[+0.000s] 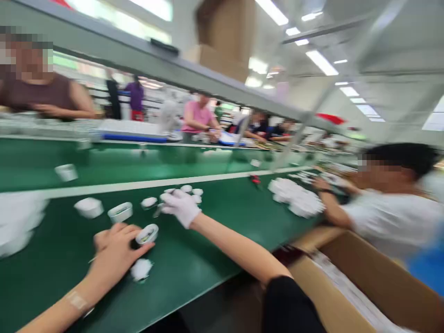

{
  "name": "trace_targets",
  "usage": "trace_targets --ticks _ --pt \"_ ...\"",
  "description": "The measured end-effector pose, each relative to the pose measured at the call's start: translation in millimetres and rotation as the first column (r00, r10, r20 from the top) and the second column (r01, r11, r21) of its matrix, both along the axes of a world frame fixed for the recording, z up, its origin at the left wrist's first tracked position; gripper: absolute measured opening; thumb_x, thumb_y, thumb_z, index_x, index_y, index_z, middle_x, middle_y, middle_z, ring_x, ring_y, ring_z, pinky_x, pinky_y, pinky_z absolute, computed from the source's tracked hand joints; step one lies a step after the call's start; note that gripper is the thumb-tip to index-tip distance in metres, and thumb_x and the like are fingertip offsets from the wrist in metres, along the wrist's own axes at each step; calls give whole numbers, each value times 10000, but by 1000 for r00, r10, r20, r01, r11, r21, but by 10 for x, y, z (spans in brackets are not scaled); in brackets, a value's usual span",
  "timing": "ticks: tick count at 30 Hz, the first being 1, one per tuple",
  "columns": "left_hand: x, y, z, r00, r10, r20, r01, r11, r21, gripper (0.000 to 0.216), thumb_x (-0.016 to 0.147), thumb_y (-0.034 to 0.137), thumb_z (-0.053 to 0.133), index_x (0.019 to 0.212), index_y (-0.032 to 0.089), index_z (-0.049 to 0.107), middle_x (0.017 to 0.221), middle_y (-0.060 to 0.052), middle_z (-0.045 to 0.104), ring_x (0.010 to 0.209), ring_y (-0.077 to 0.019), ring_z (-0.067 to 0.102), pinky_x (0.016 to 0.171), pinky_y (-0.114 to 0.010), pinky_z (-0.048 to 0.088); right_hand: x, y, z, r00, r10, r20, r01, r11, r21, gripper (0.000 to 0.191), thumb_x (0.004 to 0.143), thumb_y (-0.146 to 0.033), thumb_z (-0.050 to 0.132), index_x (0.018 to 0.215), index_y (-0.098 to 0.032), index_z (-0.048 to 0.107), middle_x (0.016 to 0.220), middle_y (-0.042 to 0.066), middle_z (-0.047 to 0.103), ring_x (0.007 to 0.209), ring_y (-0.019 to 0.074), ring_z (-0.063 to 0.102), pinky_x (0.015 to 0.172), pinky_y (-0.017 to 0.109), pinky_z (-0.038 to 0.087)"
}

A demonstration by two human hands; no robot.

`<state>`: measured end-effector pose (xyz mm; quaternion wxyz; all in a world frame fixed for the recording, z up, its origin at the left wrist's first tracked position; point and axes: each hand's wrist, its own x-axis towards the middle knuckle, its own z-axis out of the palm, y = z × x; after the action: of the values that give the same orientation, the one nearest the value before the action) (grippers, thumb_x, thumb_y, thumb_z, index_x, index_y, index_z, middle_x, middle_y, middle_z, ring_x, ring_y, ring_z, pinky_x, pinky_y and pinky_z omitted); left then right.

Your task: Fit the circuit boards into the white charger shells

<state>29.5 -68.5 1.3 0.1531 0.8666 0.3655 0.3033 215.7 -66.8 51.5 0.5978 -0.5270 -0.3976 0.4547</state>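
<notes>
White-gloved, the right hand I watch lies over small white caps, its grip unclear to me; my left hand pinches an oval housing over the green table, opening upward, long axis slanting up rightward.

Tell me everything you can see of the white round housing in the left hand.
The white round housing is a small, shallow piece with a smooth, plastic-looking wall and a pale rim. Its open face is tilted up, showing small yellowish and dark details inside, too blurred to identify. The bare left hand grips its side between thumb and fingers. It appears held just above the green tabletop, though contact is hard to judge.
</notes>
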Motion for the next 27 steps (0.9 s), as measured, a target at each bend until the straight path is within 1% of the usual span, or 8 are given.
trace_targets --ticks 4,7,11,15,17,21,24,27 --pt "27 85 34 990 96 -103 -106 989 -104 158 721 378 681 699 221 678 774 9 702 824 -211 538 719 -358 259 -20 139 -348 989 49 -137 -47 999 18 353 657 -482 686 775 -209 497 700 -62 536 667 84 596 686 248 537" --pt "43 123 -16 991 118 -66 -129 975 -182 143 688 374 713 738 242 691 783 28 704 807 -191 520 713 -356 236 -44 76 -532 977 -81 -196 84 996 3 394 588 -441 763 760 -194 508 689 -47 576 658 115 612 659 283 558" --pt "33 91 -90 994 106 -17 -107 965 -238 141 692 378 719 787 275 698 811 54 703 829 -180 504 727 -368 218 -72 -81 -491 992 -92 -91 93 996 3 395 631 -414 749 898 -182 572 675 -34 599 539 116 590 466 242 518" --pt "23 108 -118 996 92 -6 -90 966 -244 110 718 348 701 815 296 699 838 62 703 861 -185 498 740 -383 206 -17 -120 -328 1000 -10 -17 11 1000 9 585 718 -376 688 1245 -266 459 642 -71 583 328 41 392 278 168 298" --pt "20 118 -120 996 84 -6 -83 966 -244 114 723 349 698 826 301 700 843 61 704 876 -191 500 747 -388 206 29 -127 -272 992 51 -117 -54 998 -23 530 696 -382 702 1182 -252 534 659 -52 600 363 46 429 302 171 327" --pt "11 119 -120 997 73 -11 -74 972 -224 145 725 364 698 860 311 700 850 56 704 912 -203 502 783 -401 201 36 -156 -254 907 241 -346 -305 941 -144 400 579 -381 787 900 -192 641 755 26 673 639 145 631 533 233 502" --pt "8 117 -123 997 76 -6 -76 973 -220 140 724 359 702 855 308 696 855 59 703 907 -203 505 794 -410 193 -18 -166 -334 916 260 -306 -316 937 -151 338 611 -445 759 767 -188 603 515 -21 601 441 128 560 407 221 415" --pt "11 115 -125 997 77 0 -75 973 -219 126 720 354 708 833 300 694 862 61 704 905 -202 508 795 -412 193 -48 -142 -432 949 192 -249 -231 963 -137 391 721 -553 624 828 -178 631 400 -62 471 327 86 400 340 212 283"
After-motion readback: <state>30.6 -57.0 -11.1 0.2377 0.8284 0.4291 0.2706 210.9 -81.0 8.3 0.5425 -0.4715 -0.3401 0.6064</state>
